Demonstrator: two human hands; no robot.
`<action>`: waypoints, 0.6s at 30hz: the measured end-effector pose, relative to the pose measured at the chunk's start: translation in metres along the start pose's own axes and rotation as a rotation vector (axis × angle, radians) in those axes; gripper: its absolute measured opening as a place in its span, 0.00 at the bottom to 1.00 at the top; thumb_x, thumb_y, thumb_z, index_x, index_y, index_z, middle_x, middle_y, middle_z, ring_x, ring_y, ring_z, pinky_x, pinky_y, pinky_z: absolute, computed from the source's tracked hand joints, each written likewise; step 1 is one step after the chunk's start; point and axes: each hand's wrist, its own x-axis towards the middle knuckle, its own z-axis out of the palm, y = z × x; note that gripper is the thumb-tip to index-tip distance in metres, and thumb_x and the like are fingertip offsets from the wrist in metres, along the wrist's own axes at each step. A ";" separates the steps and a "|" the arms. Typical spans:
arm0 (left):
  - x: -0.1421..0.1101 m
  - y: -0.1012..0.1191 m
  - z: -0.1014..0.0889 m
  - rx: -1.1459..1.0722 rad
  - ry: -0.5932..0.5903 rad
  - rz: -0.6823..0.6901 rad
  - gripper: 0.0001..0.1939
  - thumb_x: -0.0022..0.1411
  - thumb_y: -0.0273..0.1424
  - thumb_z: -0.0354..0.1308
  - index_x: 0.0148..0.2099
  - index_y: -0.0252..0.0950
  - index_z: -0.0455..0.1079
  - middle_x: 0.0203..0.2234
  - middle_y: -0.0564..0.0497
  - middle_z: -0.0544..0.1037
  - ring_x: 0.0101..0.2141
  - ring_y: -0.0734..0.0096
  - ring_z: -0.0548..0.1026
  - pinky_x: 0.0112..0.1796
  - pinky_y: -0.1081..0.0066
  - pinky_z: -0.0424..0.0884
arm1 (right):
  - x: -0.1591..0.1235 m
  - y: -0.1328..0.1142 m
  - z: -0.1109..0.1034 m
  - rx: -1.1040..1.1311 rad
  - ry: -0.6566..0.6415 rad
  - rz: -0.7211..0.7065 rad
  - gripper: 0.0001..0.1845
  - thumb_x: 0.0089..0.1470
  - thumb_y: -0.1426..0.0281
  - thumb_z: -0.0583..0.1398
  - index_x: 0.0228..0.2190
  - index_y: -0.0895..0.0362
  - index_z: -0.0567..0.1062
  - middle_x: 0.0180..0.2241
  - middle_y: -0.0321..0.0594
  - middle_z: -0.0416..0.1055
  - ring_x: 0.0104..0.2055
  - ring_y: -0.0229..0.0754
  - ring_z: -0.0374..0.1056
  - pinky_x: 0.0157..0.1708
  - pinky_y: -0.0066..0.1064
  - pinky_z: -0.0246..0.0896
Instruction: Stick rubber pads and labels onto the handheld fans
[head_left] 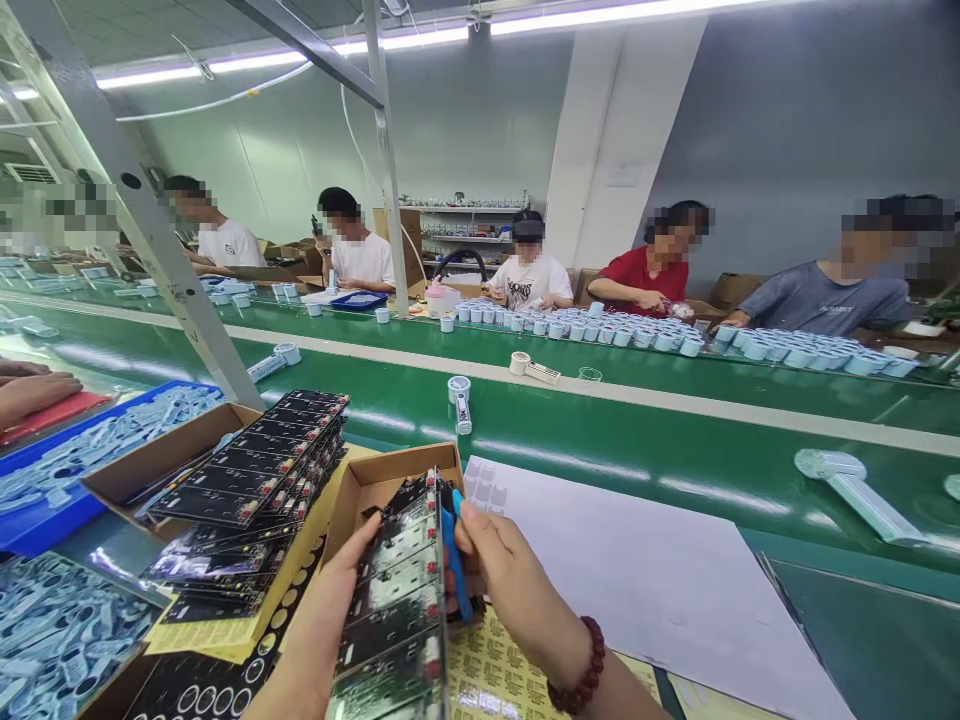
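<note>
The left hand (330, 610) is closed round the edge of a black board (397, 590), which sits just in front of the box (397, 470). Right of the box, the right hand (517, 580) curls its fingers around blue-handled pliers (454, 560) against the board's edge.

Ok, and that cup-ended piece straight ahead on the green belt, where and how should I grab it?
Probably best by its handle, coming from your near side: it's narrow and points toward you along the green belt, with the wider round cup at the far end. Pinch the handle's two long sides between thumb and finger.
</note>
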 end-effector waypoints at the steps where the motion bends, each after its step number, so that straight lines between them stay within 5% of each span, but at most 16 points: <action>1: -0.004 0.000 0.003 -0.017 -0.028 -0.015 0.18 0.60 0.36 0.61 0.50 0.33 0.77 0.31 0.42 0.84 0.39 0.49 0.83 0.41 0.56 0.79 | 0.003 0.002 -0.001 -0.032 0.034 -0.002 0.34 0.49 0.33 0.53 0.22 0.51 0.56 0.19 0.29 0.58 0.21 0.35 0.56 0.21 0.28 0.56; 6: -0.017 0.003 0.004 0.081 -0.083 -0.029 0.24 0.56 0.41 0.67 0.52 0.35 0.77 0.34 0.43 0.85 0.37 0.52 0.83 0.39 0.60 0.79 | 0.016 0.009 -0.009 -0.112 0.116 0.010 0.34 0.49 0.33 0.54 0.23 0.52 0.58 0.24 0.32 0.63 0.23 0.36 0.58 0.22 0.30 0.60; 12: -0.019 0.010 0.002 0.117 -0.067 0.176 0.26 0.59 0.35 0.66 0.60 0.48 0.72 0.46 0.50 0.83 0.45 0.65 0.81 0.47 0.70 0.74 | 0.013 -0.005 -0.012 -0.078 0.016 0.005 0.36 0.44 0.32 0.57 0.23 0.53 0.60 0.25 0.32 0.64 0.23 0.34 0.60 0.22 0.28 0.61; 15: -0.029 0.013 0.009 0.022 -0.188 0.054 0.27 0.60 0.35 0.64 0.62 0.46 0.70 0.41 0.47 0.84 0.40 0.59 0.83 0.45 0.63 0.77 | 0.013 -0.010 -0.010 -0.028 -0.052 0.018 0.36 0.43 0.31 0.57 0.23 0.53 0.59 0.22 0.31 0.63 0.22 0.34 0.60 0.23 0.29 0.61; 18: -0.035 0.015 0.015 -0.046 -0.170 -0.128 0.24 0.59 0.36 0.64 0.57 0.34 0.74 0.33 0.42 0.85 0.33 0.52 0.83 0.39 0.57 0.80 | 0.017 -0.008 -0.007 -0.011 -0.077 0.007 0.37 0.42 0.31 0.57 0.23 0.52 0.59 0.22 0.30 0.62 0.22 0.35 0.61 0.25 0.29 0.62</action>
